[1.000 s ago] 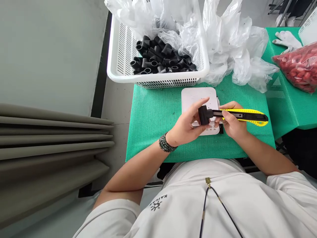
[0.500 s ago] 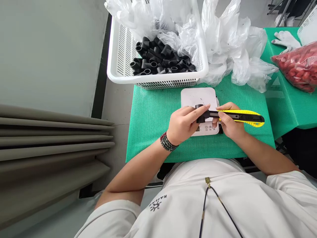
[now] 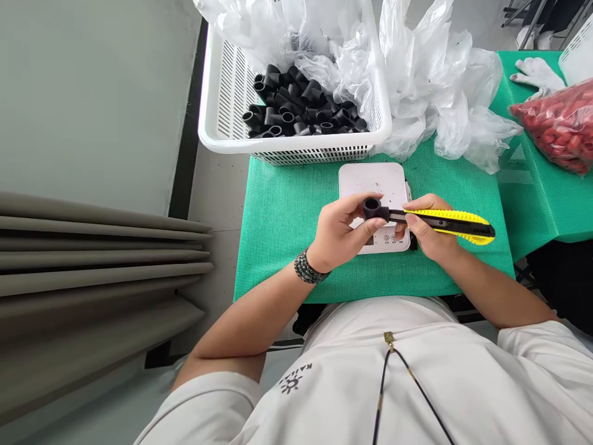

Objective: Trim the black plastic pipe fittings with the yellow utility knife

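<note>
A black tee fitting (image 3: 373,209) is pinched between the thumb and fingers of my left hand (image 3: 340,228), one round opening facing up. My right hand (image 3: 430,230) is wrapped round a yellow and black utility knife (image 3: 463,225). Its blade reaches left to the fitting's side opening; whether it touches the rim is too small to tell. Both hands are above a white digital scale (image 3: 356,179), which has dark specks on its top. My left hand partly covers the scale's display.
Behind the scale, a white basket (image 3: 296,146) holds many black fittings (image 3: 296,102) and clear plastic bags. More plastic bags (image 3: 445,93) lie right of it. Farther right are a white glove (image 3: 537,73) and a bag of red parts (image 3: 560,127) on green cloth (image 3: 282,216).
The fitting has turned in my left hand, so its round opening now faces up. My left fingers have shifted around it. The knife's handle end has tilted slightly toward me.
</note>
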Motion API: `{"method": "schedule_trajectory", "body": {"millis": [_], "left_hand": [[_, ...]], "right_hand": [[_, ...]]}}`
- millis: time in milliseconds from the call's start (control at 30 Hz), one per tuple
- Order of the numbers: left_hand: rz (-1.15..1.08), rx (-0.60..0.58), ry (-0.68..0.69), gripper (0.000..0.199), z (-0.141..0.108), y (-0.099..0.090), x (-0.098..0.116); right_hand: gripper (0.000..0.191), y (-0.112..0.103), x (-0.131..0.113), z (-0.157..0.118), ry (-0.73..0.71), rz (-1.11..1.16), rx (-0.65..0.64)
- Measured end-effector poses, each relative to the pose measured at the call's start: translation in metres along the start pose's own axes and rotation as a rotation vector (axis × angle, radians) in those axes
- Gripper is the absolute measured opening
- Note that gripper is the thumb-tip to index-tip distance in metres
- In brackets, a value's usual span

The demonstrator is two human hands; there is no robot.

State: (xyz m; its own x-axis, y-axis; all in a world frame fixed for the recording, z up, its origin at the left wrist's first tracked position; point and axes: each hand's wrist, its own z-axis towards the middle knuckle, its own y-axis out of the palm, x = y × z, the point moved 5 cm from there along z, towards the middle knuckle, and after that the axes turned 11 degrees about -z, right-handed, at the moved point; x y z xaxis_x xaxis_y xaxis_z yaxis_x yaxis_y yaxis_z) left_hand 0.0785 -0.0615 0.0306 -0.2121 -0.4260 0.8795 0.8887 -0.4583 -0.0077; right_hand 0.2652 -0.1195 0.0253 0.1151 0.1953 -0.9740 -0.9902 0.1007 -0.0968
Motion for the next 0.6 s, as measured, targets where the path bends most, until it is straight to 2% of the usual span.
{"method": "schedule_trajectory", "body": {"millis": [100,300,433,600], "left_hand": [[-0.141,0.028,-0.128,0.048,-0.0008,0.0000,-0.0054],[-0.220,0.003,-0.230,0.053,-0.0046,0.0030,-0.0083],[-0.309,-0.036,-0.256,0.051,-0.0055,0.0051,-0.0082],[-0.417,-0.079,-0.227,0.049,-0.0028,0.0073,-0.0056]], "right_hand": [[0.023,-0.0011,-0.0040,-0.0026,-0.010,-0.057,0.000],[0.027,-0.0023,-0.0014,-0.0043,0.036,-0.055,0.016],[0.023,-0.0061,-0.0018,-0.0049,0.033,-0.068,0.046],[0.032,-0.0081,-0.0010,0.0010,0.084,0.004,0.066]]}}
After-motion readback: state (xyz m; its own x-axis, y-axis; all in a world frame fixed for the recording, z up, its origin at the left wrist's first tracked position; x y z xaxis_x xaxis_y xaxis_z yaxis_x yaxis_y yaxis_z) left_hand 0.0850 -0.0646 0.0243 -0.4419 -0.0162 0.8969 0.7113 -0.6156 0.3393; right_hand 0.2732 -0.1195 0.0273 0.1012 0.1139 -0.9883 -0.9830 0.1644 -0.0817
